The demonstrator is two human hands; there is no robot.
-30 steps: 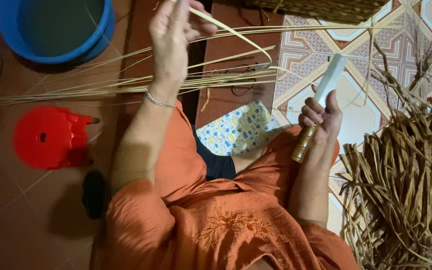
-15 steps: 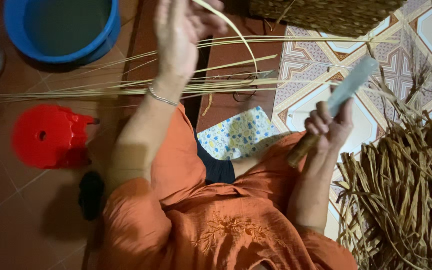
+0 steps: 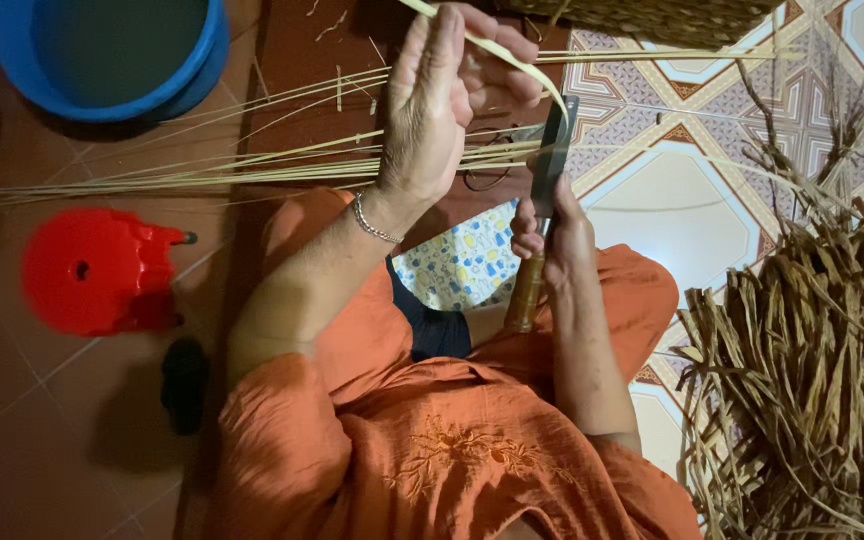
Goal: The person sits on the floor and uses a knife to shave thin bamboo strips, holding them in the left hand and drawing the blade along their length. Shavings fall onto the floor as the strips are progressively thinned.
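Thin pale cane strip (image 3: pixel 512 58), curved, pinched at the top of the frame in the left hand (image 3: pixel 432 110), with its free end bending down to the blade of the knife (image 3: pixel 550 165). Right hand (image 3: pixel 552 232) clenched around the knife just above its wooden handle, blade pointing up and touching the strip. Probably very light, springy and bendable, likely to split along its length; sharp edges possible, so best gripped flat between thumb and fingertips, near the place where the blade meets it. Just behind the hands, a bundle of long straw-coloured strips (image 3: pixel 202 170) lying across the floor. Under the wrists, a patterned cloth (image 3: pixel 457 265) on the lap, beside orange clothing. To the right, a heap of dry brown shavings (image 3: pixel 812 370) on the patterned tiles (image 3: pixel 672 200). At the top edge, a woven basket (image 3: pixel 652 15). Further left, a red plastic stool (image 3: pixel 97 270) and a blue basin (image 3: pixel 112 50), well apart from the strip.
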